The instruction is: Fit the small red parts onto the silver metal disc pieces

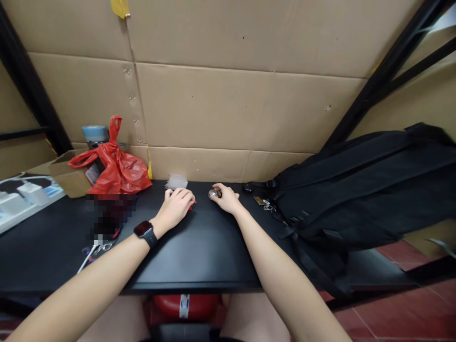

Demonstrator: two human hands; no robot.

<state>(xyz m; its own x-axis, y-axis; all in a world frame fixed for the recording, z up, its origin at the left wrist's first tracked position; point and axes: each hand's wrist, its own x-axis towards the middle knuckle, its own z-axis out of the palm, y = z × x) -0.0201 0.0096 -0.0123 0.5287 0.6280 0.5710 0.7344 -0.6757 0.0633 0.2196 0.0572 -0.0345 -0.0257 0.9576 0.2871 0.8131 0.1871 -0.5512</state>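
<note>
My left hand (pixel 177 207), with a dark watch on the wrist, curls its fingers down over a small red thing (pixel 193 206). Only a red edge shows beside the fingers, so its kind is hidden. Just behind that hand sits a small whitish, see-through stack (pixel 176 182), blurred. To the right, my right hand (pixel 227 199) pinches a small round, shiny metallic thing (pixel 213 194) between thumb and fingers, at or just above the black tabletop (pixel 199 251). The two hands are apart, near the back of the table.
A knotted red plastic bag (pixel 123 166) and an open cardboard box (pixel 71 175) stand at left, near a white power strip (pixel 21 204). A black backpack (pixel 363 190) lies at right, with keys (pixel 269 205) beside it. A cardboard wall (pixel 221 109) closes off the back.
</note>
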